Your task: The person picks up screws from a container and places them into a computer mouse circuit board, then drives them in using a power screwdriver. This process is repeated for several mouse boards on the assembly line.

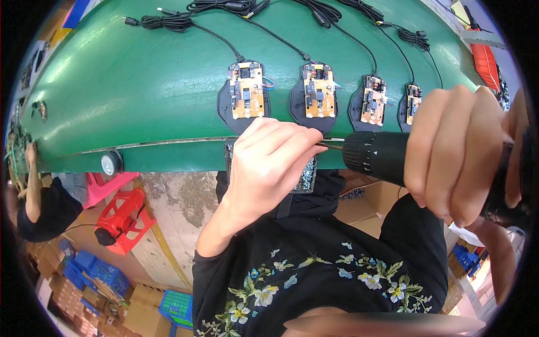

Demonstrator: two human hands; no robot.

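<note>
Currently, right hand [452, 151] grips one black screwdriver [373, 154], bit [334, 146] pointing left. Left hand [275, 160]: fingertips pinched together at bit (anything between them too small to tell). Beyond, on green worktop [168, 84]: four black bases [224, 106] in row, one tan circuit board [247, 92] on each, five coiled black cables [163, 23] behind. One dark tray [316, 175] of small metal pieces, below left hand.

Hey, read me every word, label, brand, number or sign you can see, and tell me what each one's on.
Black power driver: small white markings beside a white triangle; I won't copy characters out.
Circuit boards: any print is too small to read.
Background cardboard boxes: any lettering is too blurred to read.
</note>
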